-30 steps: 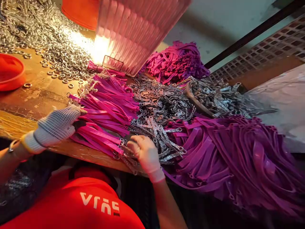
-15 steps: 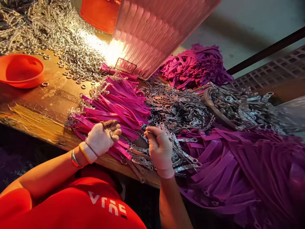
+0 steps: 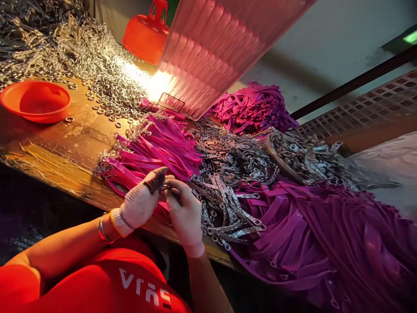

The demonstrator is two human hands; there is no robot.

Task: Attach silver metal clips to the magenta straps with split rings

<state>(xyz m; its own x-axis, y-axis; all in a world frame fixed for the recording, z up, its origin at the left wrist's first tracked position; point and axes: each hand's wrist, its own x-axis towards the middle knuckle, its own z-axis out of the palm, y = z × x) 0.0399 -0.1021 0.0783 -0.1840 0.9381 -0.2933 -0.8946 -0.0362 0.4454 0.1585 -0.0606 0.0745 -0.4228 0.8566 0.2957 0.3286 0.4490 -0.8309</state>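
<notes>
My left hand (image 3: 141, 202), in a white knit glove with a dark patch on the thumb, is closed near the table's front edge. My right hand (image 3: 185, 213), in a thin pale glove, meets it with thumb and forefinger pinched together. Whatever lies between the fingers is too small and too covered to name. Just beyond the hands is a pile of bright pink straps (image 3: 172, 145) with metal rings at their left ends. Flat metal pieces with ringed ends (image 3: 224, 213) lie right of my right hand.
Loose metal rings (image 3: 107, 98) spread beneath a bright lamp with an orange shade (image 3: 143, 39). A translucent ribbed panel (image 3: 208, 56) leans over the middle. An orange bowl (image 3: 60, 106) sits left. Purple straps (image 3: 309, 226) drape over the edge at right; more purple straps (image 3: 257, 106) are heaped behind.
My right hand has moved left from the metal pieces to my left hand, and their fingers now meet. My left hand has shifted slightly right, its thumb lying over the fingers. The view has tilted a little.
</notes>
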